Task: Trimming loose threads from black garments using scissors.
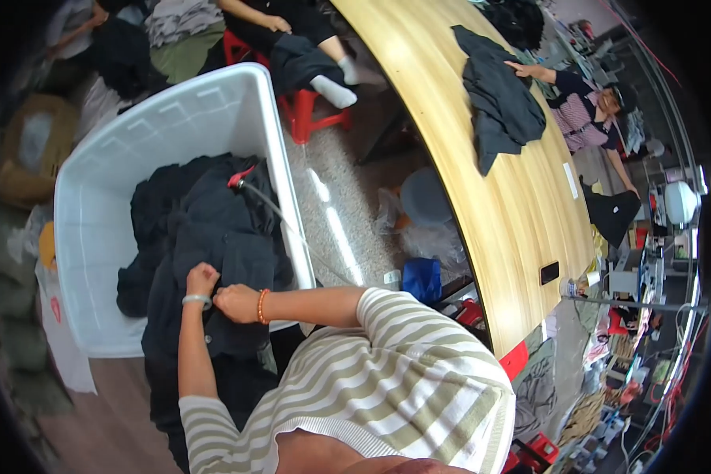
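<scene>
- We see the left hand [202, 280], a pale bangle at its wrist, with fingers curled closed on the cloth of a dark garment [233, 336]
- Just beside it we see the right hand [237, 303], an orange beaded bracelet at its wrist, also closed on that cloth
- We find the garment draped from the white bin [95, 237] over its near side, towards the wearer's body
- Beyond the hands we see a pile of dark clothes [158, 197] in the bin, with a red-ended hose [241, 180] over it
- To the right we see a wooden table [419, 95] bearing a black phone [550, 273] and another dark garment [502, 107], with a co-worker's hand [529, 71] on it
- Past the bin we see a red stool [302, 114] with a seated person's legs
</scene>
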Motion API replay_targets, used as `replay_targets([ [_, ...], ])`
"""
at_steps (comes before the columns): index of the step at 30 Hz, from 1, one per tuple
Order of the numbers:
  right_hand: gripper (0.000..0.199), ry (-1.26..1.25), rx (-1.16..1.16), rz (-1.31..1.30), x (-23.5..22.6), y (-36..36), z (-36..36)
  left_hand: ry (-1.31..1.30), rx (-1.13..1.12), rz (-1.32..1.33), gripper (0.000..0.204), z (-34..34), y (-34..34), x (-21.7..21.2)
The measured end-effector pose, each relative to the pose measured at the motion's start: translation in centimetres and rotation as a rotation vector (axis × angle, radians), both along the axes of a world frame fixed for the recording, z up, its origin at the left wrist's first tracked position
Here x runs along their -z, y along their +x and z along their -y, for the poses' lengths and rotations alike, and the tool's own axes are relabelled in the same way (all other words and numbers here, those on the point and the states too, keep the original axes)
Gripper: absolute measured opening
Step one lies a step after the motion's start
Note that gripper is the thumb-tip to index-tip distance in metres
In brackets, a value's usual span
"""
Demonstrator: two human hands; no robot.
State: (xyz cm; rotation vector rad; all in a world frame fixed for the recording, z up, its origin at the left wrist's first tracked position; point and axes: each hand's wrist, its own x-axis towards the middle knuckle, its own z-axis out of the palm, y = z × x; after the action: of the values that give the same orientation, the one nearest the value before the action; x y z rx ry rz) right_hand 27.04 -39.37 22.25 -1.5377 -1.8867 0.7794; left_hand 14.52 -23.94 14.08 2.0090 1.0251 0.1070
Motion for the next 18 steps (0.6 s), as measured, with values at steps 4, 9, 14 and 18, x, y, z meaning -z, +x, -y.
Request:
replay_targets([
  [4,0.011,0.041,0.087,0.043,-0.4,0.5,0.2,-0.412,-0.07,0.106,0.004,1.9,-2.4,-3.5],
  [9,0.013,0.037,0.183,0.03,-2.5,-0.5,0.0,-0.758,-0.264,0.333,0.009,4.6,-6.4,-3.7],
  [14,0.015,-0.059,0.076,0.076,-3.0,0.0,-0.9,-0.86,-0.4,0.45,0.01,4.6,-6.2,-3.4],
  [18,0.018,0.047,0.062,0.109,-1.7,-0.3,-1.0,-0.862,-0.345,0.374,0.012,4.1,-6.0,-3.4],
])
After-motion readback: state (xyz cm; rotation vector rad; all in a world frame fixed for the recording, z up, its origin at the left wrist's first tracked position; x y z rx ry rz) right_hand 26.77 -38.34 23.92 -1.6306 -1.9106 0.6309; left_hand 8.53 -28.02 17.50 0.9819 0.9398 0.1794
